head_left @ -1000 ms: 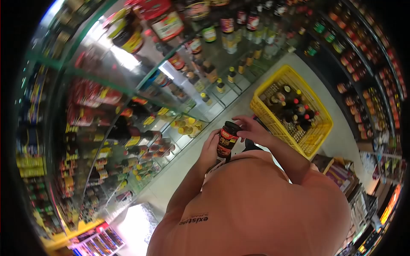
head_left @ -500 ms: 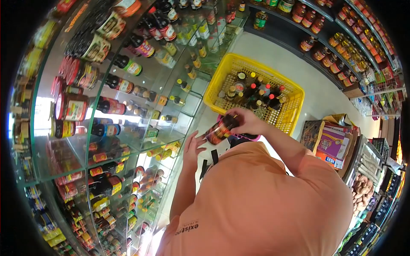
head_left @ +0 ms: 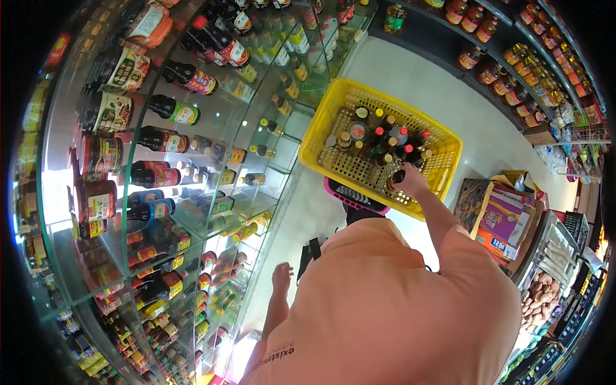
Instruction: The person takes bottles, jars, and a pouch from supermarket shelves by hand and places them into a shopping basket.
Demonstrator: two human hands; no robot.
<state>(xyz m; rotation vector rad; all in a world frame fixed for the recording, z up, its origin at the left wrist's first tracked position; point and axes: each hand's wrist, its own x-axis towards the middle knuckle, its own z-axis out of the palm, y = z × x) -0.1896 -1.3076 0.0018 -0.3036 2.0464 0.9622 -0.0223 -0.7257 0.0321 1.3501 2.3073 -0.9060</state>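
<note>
My right hand (head_left: pixel 414 181) reaches into the near right part of the yellow plastic basket (head_left: pixel 321 115). Its fingers are closed round a dark sauce bottle (head_left: pixel 398 176), whose lower part is hidden among the basket wall and the hand. Several other bottles (head_left: pixel 378 138) with red, yellow and pale caps stand grouped in the basket, just beyond that hand. My left hand (head_left: pixel 282 276) hangs low beside my body, near the glass shelves, holding nothing. Its fingers are loosely bent, with the thumb a little apart.
Glass shelves (head_left: pixel 212 224) full of sauce bottles and jars run along my left. A pink-rimmed black basket (head_left: pixel 346 192) sits under the near side of the yellow one. To the right are cardboard boxes (head_left: pixel 504 218); dark shelves (head_left: pixel 443 48) with oil bottles curve behind.
My right hand has carried the sauce bottle from in front of my body rightward into the yellow basket. My left hand has come off the bottle and dropped down toward my side.
</note>
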